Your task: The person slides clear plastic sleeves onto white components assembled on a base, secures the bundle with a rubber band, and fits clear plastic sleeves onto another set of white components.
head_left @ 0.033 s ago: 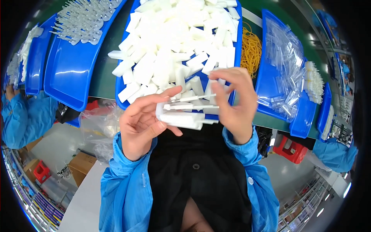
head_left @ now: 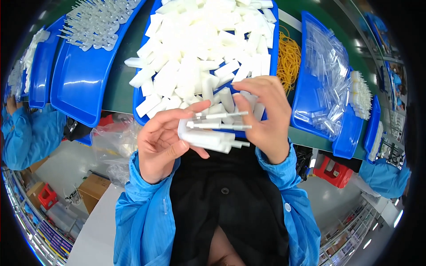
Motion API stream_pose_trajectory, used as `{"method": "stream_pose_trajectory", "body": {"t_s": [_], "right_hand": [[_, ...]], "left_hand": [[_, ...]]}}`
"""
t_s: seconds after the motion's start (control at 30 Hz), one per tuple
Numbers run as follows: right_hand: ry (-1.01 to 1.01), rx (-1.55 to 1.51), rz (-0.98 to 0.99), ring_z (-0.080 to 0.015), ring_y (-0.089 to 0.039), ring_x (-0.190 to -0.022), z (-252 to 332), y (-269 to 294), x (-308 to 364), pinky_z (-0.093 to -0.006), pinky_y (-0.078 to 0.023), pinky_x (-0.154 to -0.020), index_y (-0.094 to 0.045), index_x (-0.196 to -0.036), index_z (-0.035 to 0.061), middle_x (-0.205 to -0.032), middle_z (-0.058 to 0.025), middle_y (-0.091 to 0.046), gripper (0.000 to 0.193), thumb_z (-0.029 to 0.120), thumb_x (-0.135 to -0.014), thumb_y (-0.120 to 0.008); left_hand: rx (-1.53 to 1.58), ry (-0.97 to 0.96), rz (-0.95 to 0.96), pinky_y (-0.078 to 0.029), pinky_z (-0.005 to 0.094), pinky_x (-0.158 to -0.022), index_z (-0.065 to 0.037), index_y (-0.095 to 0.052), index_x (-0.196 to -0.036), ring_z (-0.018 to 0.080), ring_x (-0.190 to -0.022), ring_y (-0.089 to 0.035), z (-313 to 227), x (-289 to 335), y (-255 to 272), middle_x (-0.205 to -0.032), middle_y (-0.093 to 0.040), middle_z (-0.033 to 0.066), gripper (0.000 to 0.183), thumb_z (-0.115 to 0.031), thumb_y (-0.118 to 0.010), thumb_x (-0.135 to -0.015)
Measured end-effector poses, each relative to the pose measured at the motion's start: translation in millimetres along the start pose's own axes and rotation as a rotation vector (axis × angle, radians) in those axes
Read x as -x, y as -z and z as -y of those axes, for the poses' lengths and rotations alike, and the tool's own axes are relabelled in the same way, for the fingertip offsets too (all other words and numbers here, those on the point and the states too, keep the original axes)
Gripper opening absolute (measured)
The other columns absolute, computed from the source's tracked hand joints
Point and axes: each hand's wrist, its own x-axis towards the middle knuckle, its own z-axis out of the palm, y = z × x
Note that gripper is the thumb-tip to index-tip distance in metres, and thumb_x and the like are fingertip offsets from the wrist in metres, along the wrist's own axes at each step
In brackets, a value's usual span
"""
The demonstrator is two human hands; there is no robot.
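My left hand (head_left: 162, 139) is closed around the base of a white pronged plastic piece (head_left: 183, 128) at the middle of the head view. Several thin rods (head_left: 222, 126) stick out from that base toward the right; white blocks (head_left: 211, 139) sit around the nearer rods. Just past the rod tips is my right hand (head_left: 268, 115), its thumb and forefinger apart with nothing visible between them. Beyond both hands lies a heap of white foam-like blocks (head_left: 177, 48) in a large blue tray (head_left: 138, 104).
At the left, a blue tray (head_left: 80, 80) holds white pronged pieces (head_left: 95, 24). Yellow rubber bands (head_left: 288, 60) lie right of the big tray. Further right, another blue tray (head_left: 301, 97) contains clear plastic pieces (head_left: 326, 62). Blue-sleeved people (head_left: 33, 133) sit at both sides.
My right hand has shifted slightly left, toward the rods. The pronged piece has tilted a little in my left hand, its rod tips now lower in view.
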Motion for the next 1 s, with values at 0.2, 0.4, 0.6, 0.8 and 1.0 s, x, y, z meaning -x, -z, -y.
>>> {"method": "stream_pose_trajectory", "body": {"t_s": [0.2,0.4,0.6,0.8,1.0], "right_hand": [[0.125,0.154,0.097,-0.0268,-0.05,-0.075,7.5,-28.9,-8.6,-0.0326,-0.043,-0.063,-0.059,-0.093,0.0033,-0.08,-0.0077,-0.057,0.03,0.014,-0.067,-0.07],[-0.077,0.19,0.192,-0.0195,-0.05,-0.059,7.6,-29.6,-7.4,-0.0297,-0.041,-0.051,-0.056,-0.09,0.0039,-0.067,-0.0067,-0.051,0.03,0.012,-0.066,-0.072],[-0.349,-0.093,0.103,-0.0064,-0.049,-0.062,9.9,-5.4,-4.0,-0.0199,-0.037,-0.051,-0.054,-0.092,0.0039,-0.071,-0.0014,-0.054,0.024,0.001,-0.073,-0.068],[-0.552,-0.691,-0.089,-0.0056,-0.05,-0.067,10.7,28.8,3.8,-0.0167,-0.037,-0.058,-0.051,-0.092,0.0001,-0.08,-0.0045,-0.057,0.012,0.003,-0.083,-0.058],[-0.529,-0.803,-0.076,-0.0068,-0.05,-0.065,9.6,34.0,16.8,-0.0185,-0.038,-0.058,-0.052,-0.092,0.0002,-0.08,-0.0049,-0.056,0.01,0.009,-0.086,-0.054]], "left_hand": [[0.164,0.06,0.324,-0.052,0.0353,-0.074,0.004,-0.049,-0.109,0.0334,-0.105,-0.054,10.4,4.3,12.2,-0.118,-0.046,0.0336,0.036,-0.005,-0.064,-0.078],[0.054,0.138,0.137,-0.054,0.0306,-0.065,0.004,-0.046,-0.113,0.027,-0.092,-0.06,10.0,3.6,11.0,-0.119,-0.048,0.028,0.032,0.003,-0.055,-0.081],[-0.01,0.122,0.047,-0.054,0.0299,-0.063,0.004,-0.046,-0.113,0.0261,-0.092,-0.06,7.2,-4.3,5.4,-0.123,-0.045,0.0243,0.034,0.007,-0.055,-0.08],[-0.064,-0.044,0.066,-0.055,0.0332,-0.058,0.0,-0.05,-0.112,0.0315,-0.099,-0.058,15.9,-5.6,8.5,-0.122,-0.044,0.0308,0.036,-0.009,-0.062,-0.079],[-0.193,-0.077,0.012,-0.055,0.0314,-0.067,0.005,-0.052,-0.109,0.0279,-0.095,-0.059,13.2,-4.6,6.8,-0.117,-0.048,0.0315,0.031,0.005,-0.058,-0.079]]}}
